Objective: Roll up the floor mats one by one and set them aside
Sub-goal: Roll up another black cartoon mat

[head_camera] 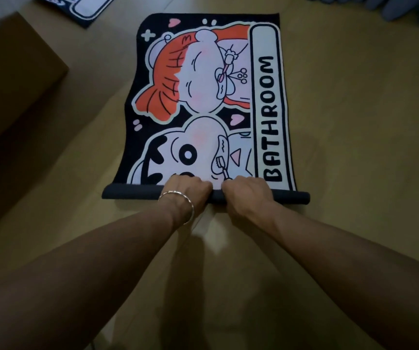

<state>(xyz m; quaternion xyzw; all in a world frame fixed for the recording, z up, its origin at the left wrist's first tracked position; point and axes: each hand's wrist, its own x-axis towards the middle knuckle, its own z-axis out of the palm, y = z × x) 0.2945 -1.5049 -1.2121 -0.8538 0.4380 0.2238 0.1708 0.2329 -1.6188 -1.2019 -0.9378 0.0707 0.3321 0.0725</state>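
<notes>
**Inspector:** Head view. Surface: a tan floor [354, 147], dimly lit. What lies on it?

**Assistant:** One floor mat [203, 97], dark-edged, printed with two cartoon figures and the word BATHROOM along its right side. It lies flat at the middle of the view and runs away from the person.

**Inspector:** Condition of the mat?

**Assistant:** Its near end is wound into a tight dark roll [132, 194] lying crosswise. The roll sticks out past both sides of the flat part.

**Inspector:** Hands?

**Assistant:** The left hand [188, 192] and right hand [246, 193] sit side by side at the middle of the roll, almost touching. Both have their fingers curled over its top and grip it. The fingertips are hidden on the far side. A silver bracelet [178, 205] is on the left wrist.

**Inspector:** Surroundings?

**Assistant:** A cardboard box [14, 97] stands at the left, apart from the mat. The corner of a second printed mat [82, 8] shows at the top left edge. Grey shapes [405, 11] sit at the top right, too cropped to identify.
</notes>
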